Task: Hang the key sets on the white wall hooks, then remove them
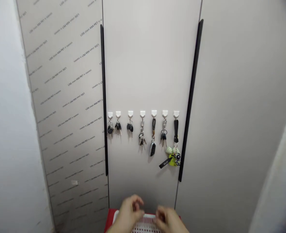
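Observation:
My left hand [129,213] is over a white slotted basket [146,220] at the bottom of the view, fingers loosely curled and apart from the thumb. Facing it across the basket is my right hand [168,219], slightly blurred, with bent fingers and a gap to the thumb. I see nothing held in either hand. Above them, several key bunches hang in a row, among them a key bunch with black heads [129,127], a car key on a braided strap [152,149] and a black strap [176,131] with a yellow-green charm [173,159].
White adhesive hooks [142,114] hold the keys on a pale cabinet door [150,64]. Long black handles [103,97] edge the door on both sides. A red surface [111,217] lies under the basket. Printed film [67,113] covers the left panel beside a white wall [9,113].

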The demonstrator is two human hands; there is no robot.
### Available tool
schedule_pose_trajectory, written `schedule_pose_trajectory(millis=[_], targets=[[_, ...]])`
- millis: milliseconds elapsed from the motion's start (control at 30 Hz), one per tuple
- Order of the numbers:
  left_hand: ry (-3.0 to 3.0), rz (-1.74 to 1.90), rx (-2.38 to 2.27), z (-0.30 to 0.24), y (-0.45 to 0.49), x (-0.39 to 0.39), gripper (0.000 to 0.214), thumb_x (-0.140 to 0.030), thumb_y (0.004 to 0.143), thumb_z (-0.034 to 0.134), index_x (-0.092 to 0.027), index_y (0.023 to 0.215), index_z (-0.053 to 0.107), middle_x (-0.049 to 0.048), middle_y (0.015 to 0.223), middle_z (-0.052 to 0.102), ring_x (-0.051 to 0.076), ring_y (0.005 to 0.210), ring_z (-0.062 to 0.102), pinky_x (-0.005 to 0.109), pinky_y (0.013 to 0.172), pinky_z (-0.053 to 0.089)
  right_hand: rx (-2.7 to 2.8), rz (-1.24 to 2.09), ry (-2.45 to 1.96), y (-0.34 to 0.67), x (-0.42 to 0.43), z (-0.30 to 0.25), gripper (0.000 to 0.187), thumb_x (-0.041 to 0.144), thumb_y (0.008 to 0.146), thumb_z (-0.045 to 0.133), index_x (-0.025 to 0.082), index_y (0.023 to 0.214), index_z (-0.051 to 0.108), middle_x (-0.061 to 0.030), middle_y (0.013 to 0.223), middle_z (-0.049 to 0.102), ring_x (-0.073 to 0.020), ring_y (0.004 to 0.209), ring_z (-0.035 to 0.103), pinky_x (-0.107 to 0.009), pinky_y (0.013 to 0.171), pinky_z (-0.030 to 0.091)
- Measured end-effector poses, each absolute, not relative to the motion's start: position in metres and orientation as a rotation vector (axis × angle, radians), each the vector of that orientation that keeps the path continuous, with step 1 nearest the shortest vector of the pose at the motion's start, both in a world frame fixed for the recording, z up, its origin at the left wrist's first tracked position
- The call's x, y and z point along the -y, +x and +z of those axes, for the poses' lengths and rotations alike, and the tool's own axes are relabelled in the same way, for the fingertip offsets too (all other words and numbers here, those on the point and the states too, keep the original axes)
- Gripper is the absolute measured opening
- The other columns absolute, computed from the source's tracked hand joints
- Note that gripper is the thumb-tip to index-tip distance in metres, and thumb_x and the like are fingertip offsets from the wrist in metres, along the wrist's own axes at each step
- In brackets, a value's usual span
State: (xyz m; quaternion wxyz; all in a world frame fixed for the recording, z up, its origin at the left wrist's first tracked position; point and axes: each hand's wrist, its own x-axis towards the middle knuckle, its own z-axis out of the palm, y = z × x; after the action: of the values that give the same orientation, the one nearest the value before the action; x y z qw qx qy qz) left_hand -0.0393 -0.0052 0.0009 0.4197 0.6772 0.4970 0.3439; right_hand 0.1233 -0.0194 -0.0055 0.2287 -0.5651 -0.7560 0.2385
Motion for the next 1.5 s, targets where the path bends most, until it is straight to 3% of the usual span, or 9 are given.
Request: schedule_pose_trajectory(millis=[100,200,300,400,667,933,1067,1233,1500], targets=[[1.536,1.128,-1.148,0.048,-0.035,-0.007,0.029,-0.014,0.057,0.046,-0.012,0.085,0.048,-0.0076,0.046,0.031,0.004,0.044,0.03,0.017,0.045,0.026,1.822,0.731,-1.41,0.118,0.003,0.042,0.023,0.014,0.06,0.039,0.013,0.079,0.051,0.007,0.043,0.032,-0.0051,0.04,0.03,-0.017,0.041,0.027],[1.478,1.365,-0.922,0.1,-0.036,-0.003,0.058,-0.015,0.059,0.046,-0.016,0.113,0.024,-0.0078,0.05,0.033,0.004,0.045,0.03,0.016,0.046,0.026,1.62,0.712,-1.09,0.111,0.005,0.101,0.051,0.016,0.063,0.04,0.016,0.113,0.026,0.0093,0.044,0.026,-0.005,0.039,0.025,-0.016,0.039,0.024],[1.525,1.506,-0.648,0.14,-0.038,0.014,0.075,-0.015,0.06,0.048,-0.024,0.119,0.002,-0.0081,0.051,0.035,0.003,0.045,0.03,0.016,0.045,0.026,1.506,0.686,-0.763,0.106,0.019,0.142,0.065,0.018,0.065,0.042,0.023,0.119,0.007,0.0095,0.045,0.028,-0.0057,0.039,0.027,-0.017,0.039,0.026],[1.58,1.514,-0.479,0.159,-0.035,0.031,0.078,-0.013,0.061,0.047,-0.028,0.118,-0.003,-0.0083,0.05,0.034,0.003,0.044,0.03,0.016,0.044,0.027,1.452,0.727,-0.595,0.102,0.03,0.155,0.069,0.018,0.064,0.043,0.028,0.119,0.002,0.0098,0.044,0.03,-0.0056,0.037,0.027,-0.018,0.038,0.027],[1.57,1.415,-0.47,0.151,-0.025,0.027,0.077,-0.011,0.061,0.047,-0.028,0.118,-0.001,-0.0087,0.05,0.034,0.003,0.045,0.031,0.016,0.046,0.027,1.452,0.798,-0.613,0.099,0.028,0.15,0.068,0.018,0.063,0.045,0.029,0.119,0.007,0.0104,0.043,0.03,-0.0045,0.036,0.027,-0.017,0.036,0.026],[1.623,0.857,-0.981,0.136,-0.02,-0.022,0.062,-0.013,0.058,0.047,-0.015,0.115,0.02,-0.0045,0.059,0.044,0.004,0.047,0.04,0.017,0.045,0.029,1.125,0.325,-1.161,0.161,-0.052,0.15,0.04,0.031,0.061,0.044,0.013,0.096,0.044,0.0067,0.046,0.039,-0.0059,0.039,0.035,-0.02,0.041,0.031],[1.766,1.004,-1.125,0.151,0.003,-0.047,0.052,-0.015,0.058,0.046,-0.012,0.108,0.032,0.0004,0.07,0.048,0.006,0.053,0.043,0.017,0.048,0.032,1.015,0.137,-1.302,0.197,-0.089,0.155,0.038,0.033,0.053,0.05,0.011,0.084,0.05,-0.002,0.062,0.052,-0.0118,0.055,0.047,-0.024,0.054,0.035],[2.019,1.079,-1.313,0.166,0.039,-0.069,0.046,-0.019,0.057,0.047,-0.014,0.102,0.041,0.0047,0.084,0.052,0.011,0.064,0.048,0.02,0.056,0.037,1.21,0.228,-1.289,0.203,-0.1,0.155,0.021,0.034,0.054,0.048,0.013,0.054,0.051,0.0001,0.048,0.051,-0.0105,0.045,0.045,-0.023,0.047,0.035],[2.083,1.212,-1.597,0.174,0.088,-0.077,0.05,-0.019,0.059,0.045,-0.015,0.108,0.033,0.0123,0.098,0.05,0.022,0.089,0.046,0.031,0.072,0.036,1.252,0.047,-1.227,0.212,-0.09,0.201,0.026,0.037,0.06,0.042,0.014,0.052,0.049,0.001,0.05,0.05,-0.0077,0.042,0.043,-0.019,0.041,0.032]])
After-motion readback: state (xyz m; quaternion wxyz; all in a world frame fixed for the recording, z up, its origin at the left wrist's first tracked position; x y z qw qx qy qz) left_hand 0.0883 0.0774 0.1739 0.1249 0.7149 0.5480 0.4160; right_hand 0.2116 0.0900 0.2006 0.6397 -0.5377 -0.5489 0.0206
